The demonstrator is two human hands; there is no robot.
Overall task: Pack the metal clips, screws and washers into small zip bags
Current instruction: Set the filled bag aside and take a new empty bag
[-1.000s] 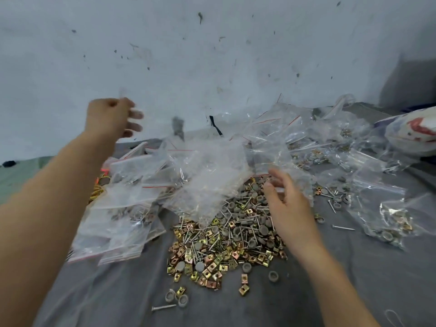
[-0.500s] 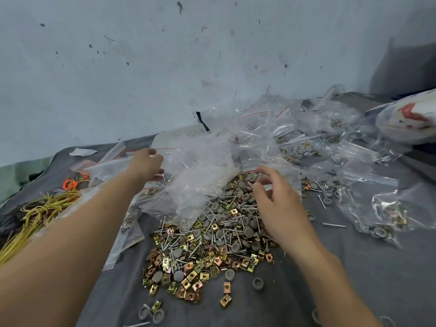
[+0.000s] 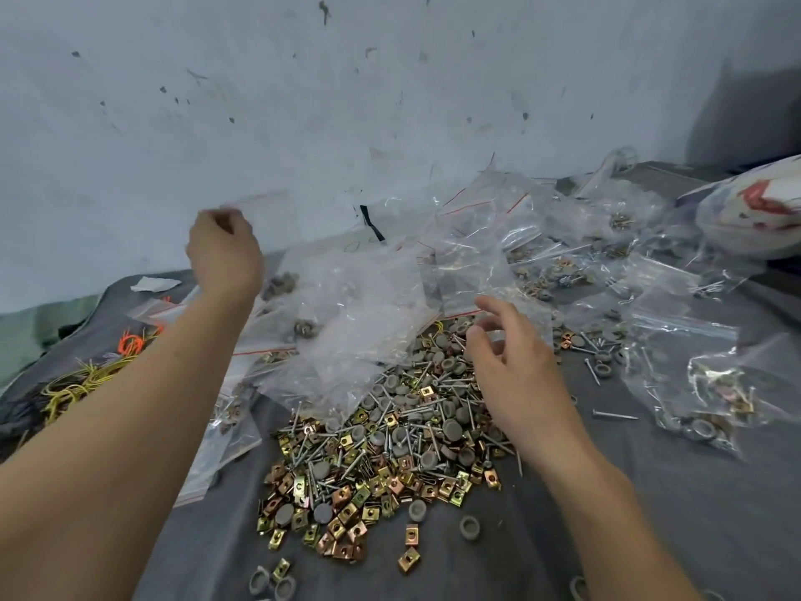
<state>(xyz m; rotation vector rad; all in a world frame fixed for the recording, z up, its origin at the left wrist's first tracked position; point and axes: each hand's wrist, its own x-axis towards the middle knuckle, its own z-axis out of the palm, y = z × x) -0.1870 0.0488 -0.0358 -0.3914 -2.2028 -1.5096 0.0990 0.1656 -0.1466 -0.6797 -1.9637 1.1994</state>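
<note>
While left hand (image 3: 225,258) pinches a clear zip bag (image 3: 265,206), right hand (image 3: 516,370) slack-fingered, parts-filled bags (image 3: 711,383) beyond

You have no readable words, labels or numbers before you; the red print on the white bag (image 3: 756,219) is too blurred to read.

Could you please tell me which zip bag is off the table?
The clear bag pinched by the left hand, held up before the wall; the other bags lie on the grey cloth.
</note>
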